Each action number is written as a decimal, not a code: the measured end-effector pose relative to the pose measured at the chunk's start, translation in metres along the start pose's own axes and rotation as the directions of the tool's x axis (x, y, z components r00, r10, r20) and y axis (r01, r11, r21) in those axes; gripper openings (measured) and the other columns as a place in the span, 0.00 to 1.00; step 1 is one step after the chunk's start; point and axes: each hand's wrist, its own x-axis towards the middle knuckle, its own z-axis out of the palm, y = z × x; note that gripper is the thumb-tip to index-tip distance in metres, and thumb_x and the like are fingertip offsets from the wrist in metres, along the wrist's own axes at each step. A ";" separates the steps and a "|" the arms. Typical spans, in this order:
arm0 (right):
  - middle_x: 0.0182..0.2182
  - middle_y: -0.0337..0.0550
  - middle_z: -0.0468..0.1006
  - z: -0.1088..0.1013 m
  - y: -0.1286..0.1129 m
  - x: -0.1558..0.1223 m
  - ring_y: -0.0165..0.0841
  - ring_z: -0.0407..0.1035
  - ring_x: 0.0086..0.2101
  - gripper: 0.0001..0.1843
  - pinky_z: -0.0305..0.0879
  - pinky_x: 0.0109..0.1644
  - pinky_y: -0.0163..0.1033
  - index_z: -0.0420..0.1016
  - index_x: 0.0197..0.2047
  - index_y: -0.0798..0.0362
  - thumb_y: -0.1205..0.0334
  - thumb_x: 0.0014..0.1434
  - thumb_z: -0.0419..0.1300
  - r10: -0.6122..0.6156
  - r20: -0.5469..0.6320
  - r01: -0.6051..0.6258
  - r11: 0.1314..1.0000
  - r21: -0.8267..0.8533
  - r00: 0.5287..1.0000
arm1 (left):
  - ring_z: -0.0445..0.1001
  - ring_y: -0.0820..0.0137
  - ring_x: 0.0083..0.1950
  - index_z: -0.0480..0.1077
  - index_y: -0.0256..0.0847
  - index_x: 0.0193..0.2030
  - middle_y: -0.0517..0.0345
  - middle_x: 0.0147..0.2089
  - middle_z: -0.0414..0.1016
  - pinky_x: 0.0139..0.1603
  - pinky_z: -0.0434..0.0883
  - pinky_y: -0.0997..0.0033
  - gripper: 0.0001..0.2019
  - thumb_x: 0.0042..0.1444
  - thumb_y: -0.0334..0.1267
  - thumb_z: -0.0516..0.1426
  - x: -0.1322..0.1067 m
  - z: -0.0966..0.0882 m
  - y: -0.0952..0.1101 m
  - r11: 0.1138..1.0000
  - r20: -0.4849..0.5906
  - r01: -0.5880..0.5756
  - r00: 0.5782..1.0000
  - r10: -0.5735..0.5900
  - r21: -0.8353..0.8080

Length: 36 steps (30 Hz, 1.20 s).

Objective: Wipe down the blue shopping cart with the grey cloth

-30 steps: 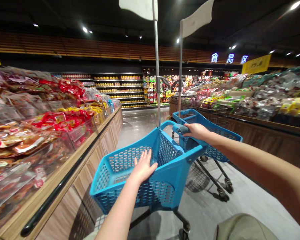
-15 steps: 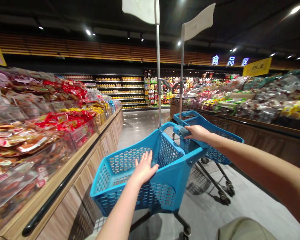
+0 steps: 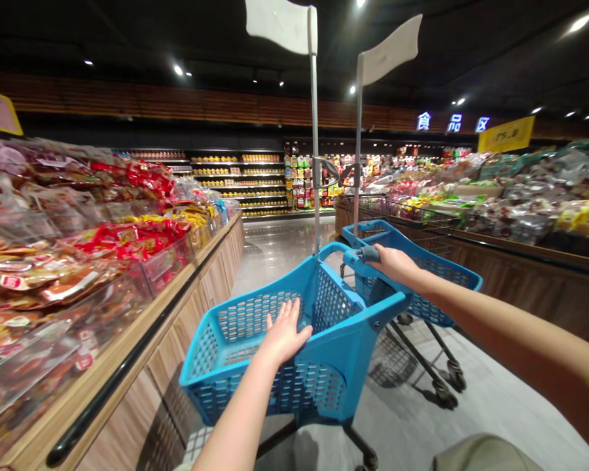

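Snack counter (image 3: 103,366) runs along the left. Blue cart (image 3: 334,353) stands beside it in the aisle, second cart (image 3: 442,275) just beyond. Left hand (image 3: 282,337) lies flat on the near rim, fingers spread. Right hand (image 3: 397,265) curls closed round the grey handle (image 3: 368,254). Barely any shift over the last second — same holds, steady.

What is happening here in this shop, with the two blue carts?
A person stands in a supermarket aisle with two blue plastic carts. The left hand lies flat and open on the near rim of the nearer blue cart. The right hand is closed around a grey handle at that cart's far end, close to the second blue cart behind it. Bins of packaged food line the left side.
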 end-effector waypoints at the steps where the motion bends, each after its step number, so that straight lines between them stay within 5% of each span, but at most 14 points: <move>1: 0.38 0.47 0.81 0.000 -0.001 -0.001 0.43 0.76 0.38 0.18 0.61 0.35 0.37 0.69 0.49 0.50 0.48 0.62 0.56 -0.003 0.001 0.003 1.000 0.009 1.000 | 0.34 0.59 0.75 0.36 0.41 0.74 0.50 0.75 0.32 0.69 0.36 0.37 0.40 0.59 0.56 0.45 0.000 0.000 -0.001 1.000 0.000 0.002 1.000 -0.002 0.002; 8: 0.38 0.47 0.81 -0.002 -0.005 -0.005 0.42 0.76 0.38 0.19 0.62 0.36 0.37 0.69 0.49 0.50 0.47 0.62 0.55 0.025 -0.005 -0.024 0.999 0.038 1.000 | 0.33 0.59 0.75 0.37 0.42 0.74 0.50 0.75 0.33 0.69 0.36 0.38 0.40 0.59 0.56 0.45 -0.001 0.000 -0.001 1.000 -0.004 0.005 1.000 -0.005 -0.004; 15: 0.53 0.53 0.75 -0.004 -0.011 -0.009 0.45 0.73 0.47 0.33 0.66 0.46 0.42 0.58 0.62 0.51 0.39 0.61 0.53 0.005 -0.056 0.002 0.992 0.127 0.998 | 0.34 0.59 0.75 0.37 0.41 0.74 0.50 0.75 0.34 0.69 0.36 0.38 0.40 0.59 0.56 0.46 -0.002 -0.003 -0.002 1.000 -0.010 0.003 1.000 -0.003 -0.003; 22: 0.55 0.58 0.72 -0.002 -0.002 -0.005 0.48 0.71 0.51 0.38 0.66 0.52 0.45 0.58 0.63 0.54 0.35 0.61 0.48 0.041 0.202 -0.083 0.976 0.202 0.979 | 0.34 0.59 0.75 0.36 0.42 0.74 0.51 0.75 0.34 0.70 0.35 0.39 0.41 0.59 0.56 0.46 -0.001 -0.002 -0.008 1.000 -0.024 -0.001 1.000 0.001 0.012; 25: 0.52 0.58 0.75 -0.005 0.004 0.004 0.47 0.73 0.49 0.46 0.68 0.49 0.44 0.49 0.69 0.58 0.43 0.54 0.59 -0.024 0.370 -0.046 0.983 0.177 0.929 | 0.35 0.59 0.75 0.36 0.42 0.74 0.51 0.75 0.35 0.70 0.36 0.39 0.41 0.59 0.56 0.47 0.002 0.001 -0.011 1.000 -0.036 -0.009 0.999 0.009 0.006; 28: 0.47 0.60 0.78 -0.009 0.002 0.012 0.51 0.75 0.44 0.57 0.70 0.44 0.46 0.49 0.69 0.61 0.50 0.42 0.69 0.017 0.450 -0.006 1.000 -0.026 0.893 | 0.35 0.59 0.75 0.37 0.42 0.74 0.51 0.75 0.35 0.70 0.36 0.39 0.41 0.58 0.56 0.47 0.004 0.002 -0.010 1.000 -0.034 -0.015 0.999 0.016 0.001; 31: 0.42 0.60 0.80 -0.013 -0.003 0.013 0.53 0.76 0.42 0.49 0.69 0.40 0.46 0.61 0.63 0.61 0.54 0.40 0.70 0.050 0.427 0.012 0.990 -0.142 0.903 | 0.35 0.59 0.75 0.37 0.41 0.74 0.51 0.75 0.36 0.70 0.36 0.38 0.41 0.58 0.56 0.47 0.004 0.003 -0.008 1.000 -0.043 -0.015 0.999 0.015 -0.010; 36: 0.42 0.55 0.80 -0.014 -0.002 0.001 0.50 0.75 0.43 0.30 0.68 0.41 0.44 0.68 0.56 0.56 0.47 0.54 0.62 0.005 0.347 0.032 0.994 -0.102 0.938 | 0.35 0.59 0.75 0.37 0.41 0.74 0.51 0.75 0.35 0.69 0.35 0.38 0.41 0.58 0.55 0.47 0.001 0.001 -0.006 1.000 -0.043 -0.023 0.999 0.022 -0.018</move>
